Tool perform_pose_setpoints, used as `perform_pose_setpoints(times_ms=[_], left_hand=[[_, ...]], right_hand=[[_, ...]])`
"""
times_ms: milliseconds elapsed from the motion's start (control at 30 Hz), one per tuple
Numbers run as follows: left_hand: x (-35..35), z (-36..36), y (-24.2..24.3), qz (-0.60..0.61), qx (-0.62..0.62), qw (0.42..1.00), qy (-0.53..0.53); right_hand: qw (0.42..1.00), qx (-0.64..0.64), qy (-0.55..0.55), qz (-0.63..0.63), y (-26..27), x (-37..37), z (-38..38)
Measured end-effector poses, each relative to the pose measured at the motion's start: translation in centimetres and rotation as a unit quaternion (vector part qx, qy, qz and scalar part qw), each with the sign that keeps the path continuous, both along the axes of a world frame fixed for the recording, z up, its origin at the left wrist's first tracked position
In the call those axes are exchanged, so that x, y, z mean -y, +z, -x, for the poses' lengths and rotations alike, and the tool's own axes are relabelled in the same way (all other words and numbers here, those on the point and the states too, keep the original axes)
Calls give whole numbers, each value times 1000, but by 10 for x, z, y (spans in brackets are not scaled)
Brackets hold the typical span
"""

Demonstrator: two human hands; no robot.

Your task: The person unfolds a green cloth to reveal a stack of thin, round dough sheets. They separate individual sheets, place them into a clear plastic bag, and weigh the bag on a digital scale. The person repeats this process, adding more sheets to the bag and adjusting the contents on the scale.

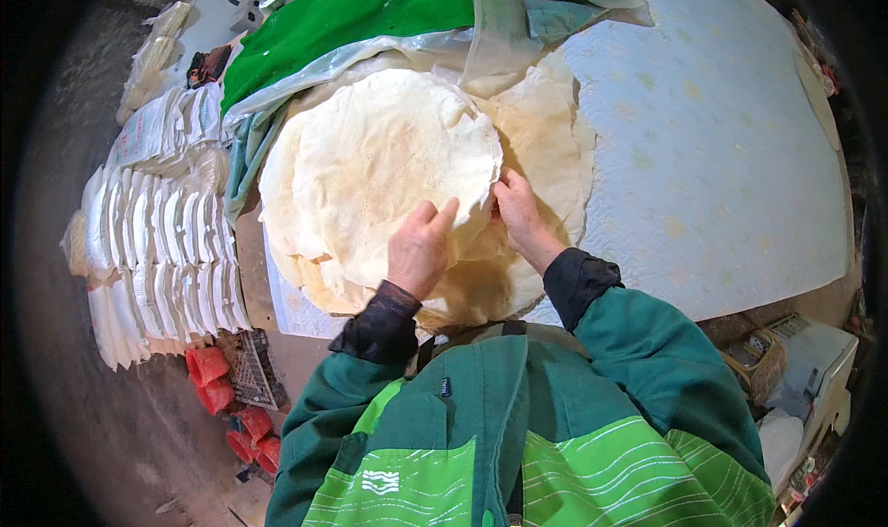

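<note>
Large round thin flatbreads (395, 145) lie in an overlapping pile before me on the table. My right hand (517, 204) pinches the right edge of the top flatbread, its fingertips partly hidden by the sheet. My left hand (420, 246) rests over the lower part of the same flatbread, fingers curled and the index finger pointing up and right; whether it grips anything is not clear. More flatbread (548, 131) shows beneath and to the right. A green cloth (361, 13) and clear plastic sheeting (503, 41) cover the pile's far edge.
A pale quilted cover (707, 145) spreads over the table to the right. Stacked white packages (163, 228) stand at the left. Below them are red containers (208, 367) and a dark plastic crate (253, 371). A white box-shaped appliance (815, 360) stands at the lower right.
</note>
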State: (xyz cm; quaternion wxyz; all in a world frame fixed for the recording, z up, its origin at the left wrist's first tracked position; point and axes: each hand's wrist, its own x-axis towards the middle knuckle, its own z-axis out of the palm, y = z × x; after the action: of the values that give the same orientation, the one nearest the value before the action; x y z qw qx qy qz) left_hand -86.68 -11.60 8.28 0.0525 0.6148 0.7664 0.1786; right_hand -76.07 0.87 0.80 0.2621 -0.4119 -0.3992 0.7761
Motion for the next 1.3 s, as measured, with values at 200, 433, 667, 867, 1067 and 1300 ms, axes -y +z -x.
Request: perform_pose_setpoints(times_ms=[200,433,667,867,1067,1300], left_hand=[[5,-21,-13,-63,-41,997,7],[12,3,3,-77,15,994,81],[45,231,138,-176,148,972,53],[62,205,249,-249,-280,923,80],[64,138,114,-131,-136,977,94],[51,135,79,-89,-17,992,93]], right_hand=[[993,-71,-54,76,-2,8,1],[990,-103,0,98,37,23,-5],[985,-42,128,106,29,26,-10],[978,-30,178,105,37,33,6],[986,61,54,-144,3,32,5],[844,390,-157,-334,-64,-40,-98]])
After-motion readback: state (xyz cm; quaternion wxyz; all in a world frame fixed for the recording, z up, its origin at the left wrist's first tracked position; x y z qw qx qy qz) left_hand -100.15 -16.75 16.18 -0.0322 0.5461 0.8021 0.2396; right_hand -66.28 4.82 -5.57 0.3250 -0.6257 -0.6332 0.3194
